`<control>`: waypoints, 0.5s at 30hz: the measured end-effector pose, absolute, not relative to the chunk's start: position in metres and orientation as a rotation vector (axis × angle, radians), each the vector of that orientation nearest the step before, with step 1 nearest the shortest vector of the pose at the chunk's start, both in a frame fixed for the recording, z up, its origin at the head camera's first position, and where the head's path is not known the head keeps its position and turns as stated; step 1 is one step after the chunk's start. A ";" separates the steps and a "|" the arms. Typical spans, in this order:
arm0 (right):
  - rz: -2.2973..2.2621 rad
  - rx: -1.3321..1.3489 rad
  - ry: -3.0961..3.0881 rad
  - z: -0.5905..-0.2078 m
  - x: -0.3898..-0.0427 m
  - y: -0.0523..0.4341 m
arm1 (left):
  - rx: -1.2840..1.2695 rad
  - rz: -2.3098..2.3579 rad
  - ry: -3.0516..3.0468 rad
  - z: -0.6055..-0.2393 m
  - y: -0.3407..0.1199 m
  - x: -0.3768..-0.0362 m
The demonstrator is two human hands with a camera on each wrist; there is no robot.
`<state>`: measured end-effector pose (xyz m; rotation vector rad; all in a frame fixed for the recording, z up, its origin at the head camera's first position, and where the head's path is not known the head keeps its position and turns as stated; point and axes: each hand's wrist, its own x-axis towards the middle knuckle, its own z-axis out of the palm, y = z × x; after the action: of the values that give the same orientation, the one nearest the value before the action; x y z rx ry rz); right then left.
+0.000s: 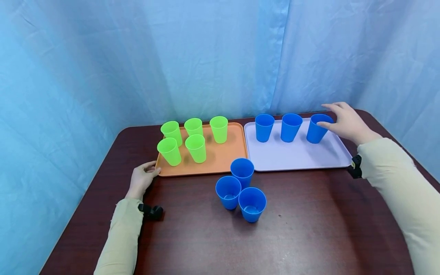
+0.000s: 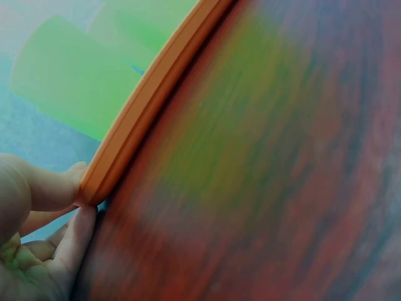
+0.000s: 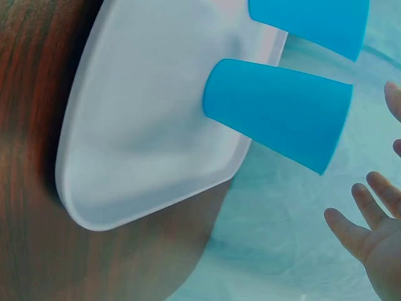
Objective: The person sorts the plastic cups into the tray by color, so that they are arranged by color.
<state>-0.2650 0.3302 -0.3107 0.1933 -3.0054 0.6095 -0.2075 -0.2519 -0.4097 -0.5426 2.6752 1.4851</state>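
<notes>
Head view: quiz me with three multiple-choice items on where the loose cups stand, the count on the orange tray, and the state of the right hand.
1. Where do the three loose blue cups stand?
A. on the table in front of the trays
B. on the white tray
C. stacked on the orange tray

2. How many green cups are on the orange tray?
A. three
B. five
C. six

3. What is the right hand doing?
A. gripping a green cup
B. open beside the rightmost blue cup on the white tray
C. flat on the table

Answers: A, they sit on bare wood; B, five are countable; B, its fingers are spread at the rim.
</notes>
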 end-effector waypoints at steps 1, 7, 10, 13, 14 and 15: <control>0.602 0.206 -3.000 -0.309 -0.264 0.330 | -0.542 1.487 2.674 -0.410 -0.252 -0.207; 0.558 0.302 -2.955 -0.301 -0.258 0.322 | -0.540 1.494 2.675 -0.410 -0.252 -0.207; 0.556 0.355 -2.917 -0.296 -0.253 0.316 | -0.542 1.494 2.675 -0.410 -0.252 -0.207; 0.555 0.422 -2.874 -0.291 -0.247 0.309 | -0.540 1.493 2.675 -0.409 -0.252 -0.206; 0.554 0.443 -2.863 -0.289 -0.245 0.306 | -0.540 1.493 2.673 -0.409 -0.252 -0.207; 0.555 0.464 -2.854 -0.287 -0.243 0.303 | -0.540 1.493 2.674 -0.409 -0.252 -0.207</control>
<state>-0.2428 0.3030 -0.2867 0.4637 -2.8536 0.5550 -0.2067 -0.2516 -0.4086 -0.5405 2.6735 1.4927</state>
